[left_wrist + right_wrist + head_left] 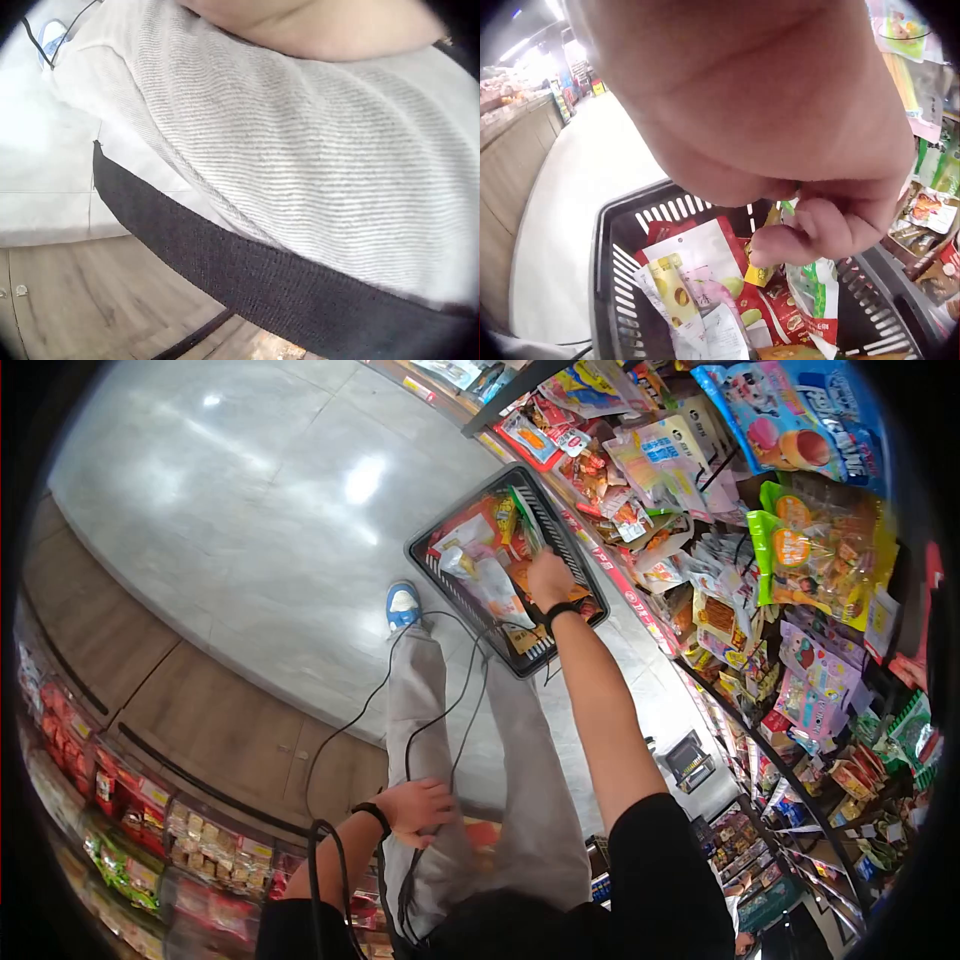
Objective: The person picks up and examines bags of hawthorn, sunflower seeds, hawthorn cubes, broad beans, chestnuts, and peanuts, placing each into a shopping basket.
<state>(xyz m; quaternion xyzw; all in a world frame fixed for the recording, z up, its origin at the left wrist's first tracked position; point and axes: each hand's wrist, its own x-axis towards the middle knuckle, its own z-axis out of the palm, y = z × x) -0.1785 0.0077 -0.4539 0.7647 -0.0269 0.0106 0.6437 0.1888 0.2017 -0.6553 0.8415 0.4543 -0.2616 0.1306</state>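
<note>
My right hand (548, 578) reaches down into a black slatted shopping basket (601, 262), its fingers curled. They pinch a green-and-white snack packet (817, 289), most of its top hidden by the hand in the right wrist view. Beside it in the basket lie a white pouch with a pink picture (697, 262), a narrow yellow-and-white packet (673, 289) and red packets (780, 307). My left hand (415, 807) rests on the left leg of the grey trousers (300, 150), fingers loose, holding nothing. Only part of that hand shows in the left wrist view.
Shelves of bagged snacks rise close on the right, with a yellow-green bag (820, 555) and a blue bag (790, 420) sticking out. Packed shelves (200, 840) line the lower left. Black cables (375, 695) hang before my legs. Grey tiled floor (270, 510) lies left of the basket.
</note>
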